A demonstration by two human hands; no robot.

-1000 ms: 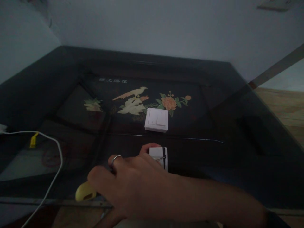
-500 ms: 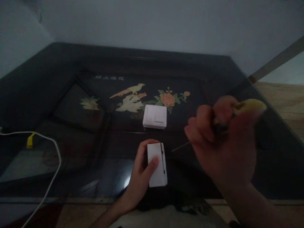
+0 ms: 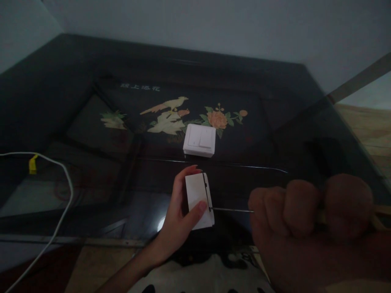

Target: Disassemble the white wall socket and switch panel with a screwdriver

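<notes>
1. White box (image 3: 194,193) is being gripped by the left hand (image 3: 179,224) towards the tabletop's (image 3: 284,138) near edge.
2. Thin tool (image 3: 232,210) is being clenched by the right hand (image 3: 305,228), tip at the box's slotted side.

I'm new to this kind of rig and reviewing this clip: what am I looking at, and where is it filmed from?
There is no machine here, just a person's two bare hands. One camera, worn on the head, looks forward and down, so you see roughly what the wearer sees.

The left hand holds a white block, thumb across its face. The right hand grips a thin metal tool; its tip meets the block's dark seam, though whether it goes in is too small to tell.

On the dark, glossy table, which shows a bird-and-flower picture, sits a white switch. A white cable with a yellow tag runs along the left.
</notes>
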